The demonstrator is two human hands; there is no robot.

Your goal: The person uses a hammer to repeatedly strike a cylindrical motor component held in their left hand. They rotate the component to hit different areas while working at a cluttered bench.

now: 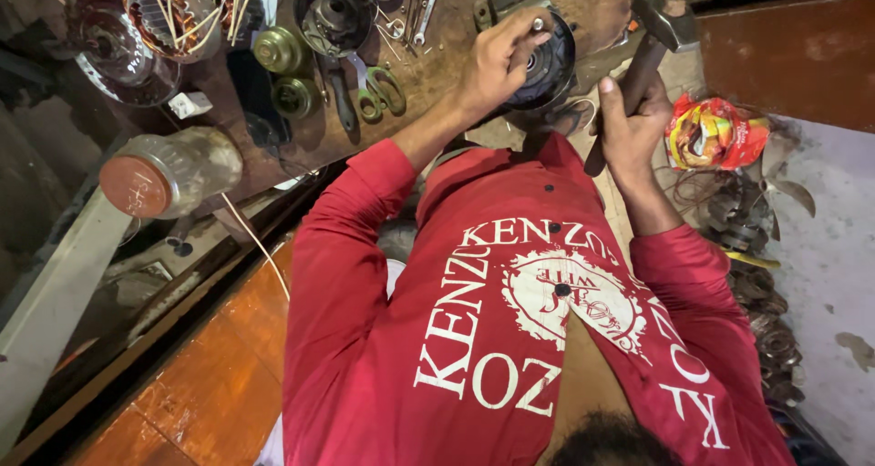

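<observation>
While the left hand (497, 60) presses down on the round dark motor housing (547, 65), its grip grasping the rim at about eleven o'clock of the part so it sits steady on the desk (437, 74), the right hand (629, 124) is clenched around the wooden handle of a hammer (658, 28), whose steel head is raised at two o'clock of the housing. That housing lies at the desk's near edge, straight ahead of the red-sleeved person; it looks black, greasy and circular, with a central bearing hole. Green-handled scissors (374, 88) lie at nine o'clock of it, beyond them copper-wound stators (169, 15), and a lidded plastic jar (169, 170) lies tipped at eight o'clock.
</observation>
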